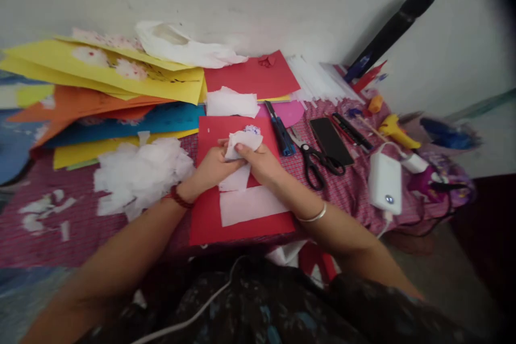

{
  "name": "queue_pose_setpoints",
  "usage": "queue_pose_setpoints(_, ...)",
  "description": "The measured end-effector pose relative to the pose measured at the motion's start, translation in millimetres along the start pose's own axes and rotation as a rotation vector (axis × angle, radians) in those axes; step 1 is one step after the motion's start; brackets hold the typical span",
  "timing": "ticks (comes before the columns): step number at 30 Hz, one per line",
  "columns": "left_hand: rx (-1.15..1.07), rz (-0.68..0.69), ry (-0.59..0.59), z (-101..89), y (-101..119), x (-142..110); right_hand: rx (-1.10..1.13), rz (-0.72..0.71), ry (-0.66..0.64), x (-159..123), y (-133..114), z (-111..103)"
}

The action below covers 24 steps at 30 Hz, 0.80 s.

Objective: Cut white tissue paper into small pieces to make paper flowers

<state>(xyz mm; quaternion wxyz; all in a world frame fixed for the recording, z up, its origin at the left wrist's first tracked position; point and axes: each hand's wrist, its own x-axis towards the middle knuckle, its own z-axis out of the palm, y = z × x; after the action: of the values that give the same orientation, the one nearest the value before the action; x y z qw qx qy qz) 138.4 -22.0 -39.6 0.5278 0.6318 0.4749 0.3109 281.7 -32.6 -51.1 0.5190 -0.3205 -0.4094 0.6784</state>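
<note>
Both my hands meet over a red sheet [205, 209] and hold a small white piece of thin paper [244, 142] between them. My left hand [220, 167] grips its left and lower side, fingers closed. The thumb of my right hand [258, 161] presses on the front of the paper, with the other fingers hidden behind it. Just beyond the held paper shows a small tuft with blue-violet marks [252, 129]. Below my hands a white paper strip [250, 205] lies flat on the red sheet, partly covered by my right forearm.
Left of my hands is a heap of white paper pieces [141, 172], with stacked yellow sheets [161, 83] behind. To the right lie a blue cutter [280, 129], black-handled scissors [316, 164], a phone [331, 141] and a white power bank [386, 183] with cables. White sticks [318, 78] lie near the wall.
</note>
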Motion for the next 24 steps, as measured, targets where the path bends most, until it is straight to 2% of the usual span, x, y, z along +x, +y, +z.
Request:
queue_pose_setpoints(3, -0.080, -0.148, -0.125, -10.1, -3.9, 2.7, 0.035, 0.011, 0.003, 0.4, -4.7, -3.6)
queue_pose_setpoints(5, -0.187, -0.237, -0.167, -18.1, -5.4, 4.0, 0.049, 0.011, 0.021, 1.2, -11.9, -10.5)
queue_pose_setpoints(9, -0.302, -0.270, -0.191, -29.0, -3.3, 5.8, 0.092, 0.029, 0.082, 3.7, -20.9, -23.3)
queue_pose_setpoints(11, -0.333, -0.252, -0.175, -28.2, -2.3, 7.1, 0.104, 0.054, 0.079, 4.3, -18.0, -25.6)
queue_pose_setpoints(14, -0.379, -0.197, -0.055, -21.2, -2.3, 9.7, 0.071, 0.094, -0.022, 4.2, -6.8, -24.5)
queue_pose_setpoints(16, -0.360, -0.156, -0.002, -16.4, -2.5, 10.8, 0.022, 0.108, -0.063, 4.3, 0.7, -23.4)
queue_pose_setpoints(18, -0.286, -0.123, 0.003, -13.5, -2.4, 10.4, -0.020, 0.108, -0.038, 4.7, 4.9, -23.8)
queue_pose_setpoints(24, 0.032, -0.100, -0.142, -12.9, 1.6, 2.8, -0.091, 0.080, 0.058, 5.8, -1.4, -28.4)
